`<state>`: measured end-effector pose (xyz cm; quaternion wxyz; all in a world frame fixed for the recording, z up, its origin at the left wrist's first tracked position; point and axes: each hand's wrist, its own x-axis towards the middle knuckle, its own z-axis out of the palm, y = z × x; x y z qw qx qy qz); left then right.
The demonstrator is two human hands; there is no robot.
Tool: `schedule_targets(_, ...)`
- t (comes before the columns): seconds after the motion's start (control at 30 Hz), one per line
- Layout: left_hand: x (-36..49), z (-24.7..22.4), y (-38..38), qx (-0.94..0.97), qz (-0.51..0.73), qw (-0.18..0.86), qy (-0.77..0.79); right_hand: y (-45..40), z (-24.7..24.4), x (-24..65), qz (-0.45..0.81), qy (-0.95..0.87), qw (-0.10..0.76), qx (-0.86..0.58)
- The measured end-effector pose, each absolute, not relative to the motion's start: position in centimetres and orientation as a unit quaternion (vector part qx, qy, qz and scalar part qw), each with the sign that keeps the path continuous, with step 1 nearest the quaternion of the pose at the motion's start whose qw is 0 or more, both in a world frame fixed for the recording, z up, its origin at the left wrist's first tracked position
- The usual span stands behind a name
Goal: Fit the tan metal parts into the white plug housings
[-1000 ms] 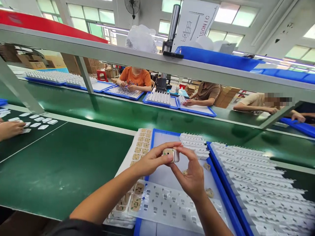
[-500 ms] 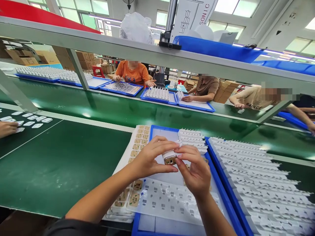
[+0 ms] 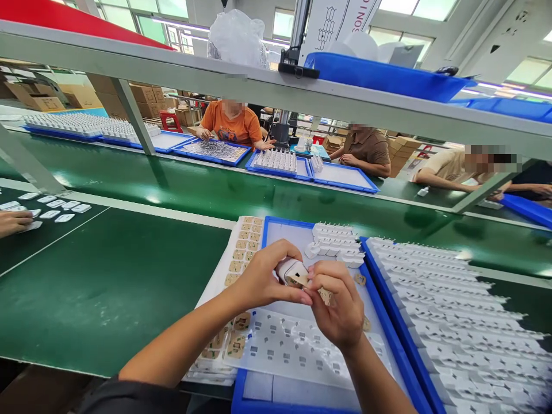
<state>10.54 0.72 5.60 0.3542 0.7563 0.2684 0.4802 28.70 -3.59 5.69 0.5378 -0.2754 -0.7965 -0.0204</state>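
Observation:
My left hand is closed round a small white plug charger, thumb below and fingers above. The charger's end face tilts toward me and shows a dark opening. My right hand pinches the edge of a thin tan backing paper at that end face; the paper is partly lifted from it. Both hands are above a blue tray. A clear perforated sheet lies across the tray below my hands. Sheets of tan stickers are stacked along its left side.
White chargers stand in rows at the tray's far end. A second blue tray on the right holds many more. A co-worker's hand touches flat white pieces at the left. Several people sit beyond the green belt, under a shelf rail.
The charger has turned in my left hand, and the tan layer on its end face has lifted at the edge in my right fingers. My right hand has shifted slightly left.

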Motion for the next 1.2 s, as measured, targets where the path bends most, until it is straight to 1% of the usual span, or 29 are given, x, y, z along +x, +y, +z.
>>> schedule_targets(0.07, 10.6, 5.2, 1.4, 0.736, 0.473, 0.389, 0.29, -3.5, 5.5, 28.6, 0.037, -0.784, 0.556, -0.274)
schedule_targets(0.2, 10.3, 4.6, 2.5, 0.723, 0.462, 0.417, 0.299, -2.4, 5.8, 29.9, 0.148, -0.655, 0.672, -0.312)
schedule_targets(0.23, 10.2, 4.7, 2.6, 0.726, 0.462, 0.414, 0.296, -1.9, 5.9, 30.7, 0.162, -0.632, 0.681, -0.333)
schedule_targets(0.27, 10.1, 4.8, 2.6, 0.731, 0.462, 0.408, 0.292, -1.4, 6.0, 31.7, 0.168, -0.626, 0.67, -0.363)
schedule_targets(0.3, 10.0, 5.0, 2.6, 0.736, 0.462, 0.402, 0.289, -0.8, 6.1, 32.7, 0.176, -0.642, 0.624, -0.409)
schedule_targets(0.37, 9.8, 5.4, 2.6, 0.743, 0.461, 0.391, 0.287, 0.4, 6.0, 34.7, 0.194, -0.696, 0.477, -0.501)
schedule_targets(0.47, 9.3, 5.9, 3.0, 0.743, 0.464, 0.384, 0.293, 1.8, 5.1, 36.6, 0.203, -0.738, 0.151, -0.626)
schedule_targets(0.5, 9.0, 5.9, 3.4, 0.739, 0.469, 0.38, 0.299, 2.2, 4.7, 36.9, 0.199, -0.737, 0.083, -0.641)
schedule_targets(0.53, 8.5, 5.9, 3.8, 0.731, 0.476, 0.375, 0.313, 2.5, 4.4, 37.0, 0.192, -0.737, 0.044, -0.647)
schedule_targets(0.63, 5.6, 4.8, 5.5, 0.683, 0.482, 0.351, 0.423, 3.5, 3.6, 37.1, 0.156, -0.734, -0.011, -0.661)
schedule_targets(0.7, 2.1, 3.4, 6.3, 0.64, 0.469, 0.322, 0.516, 4.2, 3.2, 37.3, 0.144, -0.74, -0.028, -0.656)
schedule_targets(0.77, -2.4, 1.5, 6.6, 0.608, 0.452, 0.289, 0.586, 4.9, 2.5, 37.6, 0.142, -0.748, -0.017, -0.648)
schedule_targets(0.87, -9.8, -0.9, 5.9, 0.56, 0.407, 0.239, 0.681, 5.9, 1.2, 38.0, 0.179, -0.749, -0.007, -0.638)
schedule_targets(0.97, -16.4, -2.3, 4.4, 0.518, 0.346, 0.176, 0.763, 6.4, 0.2, 37.8, 0.202, -0.744, 0.005, -0.637)
schedule_targets(1.1, -21.8, -3.0, 2.9, 0.499, 0.279, 0.091, 0.816, 6.3, 0.0, 36.8, 0.206, -0.753, 0.003, -0.625)
schedule_targets(1.2, -23.8, -3.4, 3.3, 0.524, 0.234, 0.063, 0.816, 5.8, 0.2, 36.1, 0.2, -0.765, 0.016, -0.612)
